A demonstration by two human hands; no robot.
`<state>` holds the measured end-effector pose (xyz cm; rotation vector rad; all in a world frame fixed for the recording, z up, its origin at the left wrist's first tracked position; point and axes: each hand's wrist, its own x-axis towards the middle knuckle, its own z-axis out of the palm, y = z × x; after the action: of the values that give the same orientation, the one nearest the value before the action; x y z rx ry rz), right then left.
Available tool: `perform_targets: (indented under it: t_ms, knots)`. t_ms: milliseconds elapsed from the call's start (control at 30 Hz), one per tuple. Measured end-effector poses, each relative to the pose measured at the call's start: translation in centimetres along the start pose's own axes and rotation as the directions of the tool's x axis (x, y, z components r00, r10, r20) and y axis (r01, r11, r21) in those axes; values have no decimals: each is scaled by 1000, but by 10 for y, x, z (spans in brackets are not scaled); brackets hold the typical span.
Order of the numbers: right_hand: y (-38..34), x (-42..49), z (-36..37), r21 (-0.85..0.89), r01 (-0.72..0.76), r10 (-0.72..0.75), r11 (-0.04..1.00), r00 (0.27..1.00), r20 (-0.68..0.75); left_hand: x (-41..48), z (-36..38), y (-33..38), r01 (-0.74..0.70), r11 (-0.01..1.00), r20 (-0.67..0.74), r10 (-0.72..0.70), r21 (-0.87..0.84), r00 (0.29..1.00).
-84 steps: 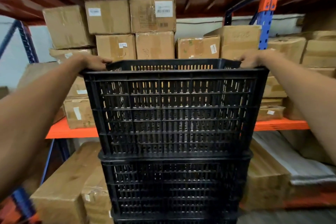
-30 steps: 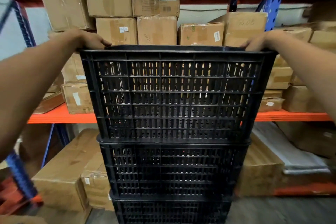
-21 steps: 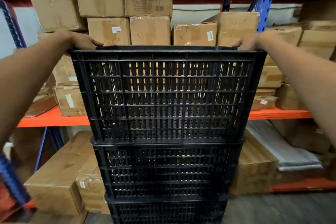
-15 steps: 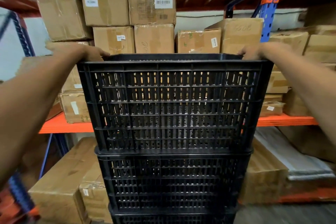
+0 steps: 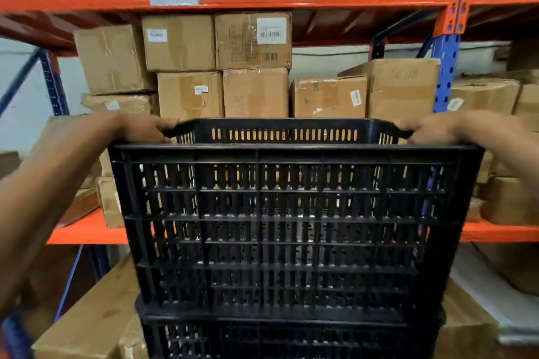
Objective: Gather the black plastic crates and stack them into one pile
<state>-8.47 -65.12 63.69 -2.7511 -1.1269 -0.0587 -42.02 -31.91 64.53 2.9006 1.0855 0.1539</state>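
A black slatted plastic crate (image 5: pixel 291 227) fills the middle of the head view, sitting on top of another black crate (image 5: pixel 291 338) of the same kind. My left hand (image 5: pixel 143 128) grips the top crate's left rim, fingers curled over the edge. My right hand (image 5: pixel 431 128) grips the right rim the same way. The top crate's inside is mostly hidden; only its far wall shows. The pile's lower part is cut off by the frame's bottom edge.
Orange and blue warehouse racking (image 5: pixel 446 67) stands right behind the pile, packed with cardboard boxes (image 5: pixel 253 41). More boxes (image 5: pixel 87 320) lie on the floor at lower left, and flat white packs (image 5: pixel 490 294) at lower right.
The view has tilted up and drawn closer, so the top crate looks larger and less of the pile shows. Both hands stay on the top crate's rim.
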Motion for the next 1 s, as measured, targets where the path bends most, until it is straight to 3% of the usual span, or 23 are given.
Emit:
perform_targets:
  t_ms: [267, 500, 567, 633, 733, 833, 1000]
  knots:
    - [17, 22, 6, 14, -18, 18, 1000, 1000, 17, 10, 2, -5, -51, 998, 29, 52, -25, 998]
    - [5, 6, 0, -30, -72, 72, 997, 997, 15, 5, -2, 1, -1, 1000, 55, -1, 32, 999]
    - [-3, -4, -3, -11, -51, 51, 999, 998, -23, -3, -3, 5, 35, 993, -10, -34, 112, 999]
    - [-10, -17, -7, -1, -10, 10, 1000, 987, -158, -10, -7, 11, 49, 985, -99, -33, 166, 995]
    - [-28, -39, -24, 8, 17, -14, 1000, 949, -314, -28, -26, 21, 59, 988, -171, -35, 140, 985]
    - [-56, -70, -45, 68, 76, -51, 995, 948, -315, -54, -45, 35, 0, 994, -216, 24, 112, 976]
    - [-109, -135, -53, 21, 160, -142, 987, 921, -362, -129, -60, 48, -144, 988, -330, 152, 49, 932]
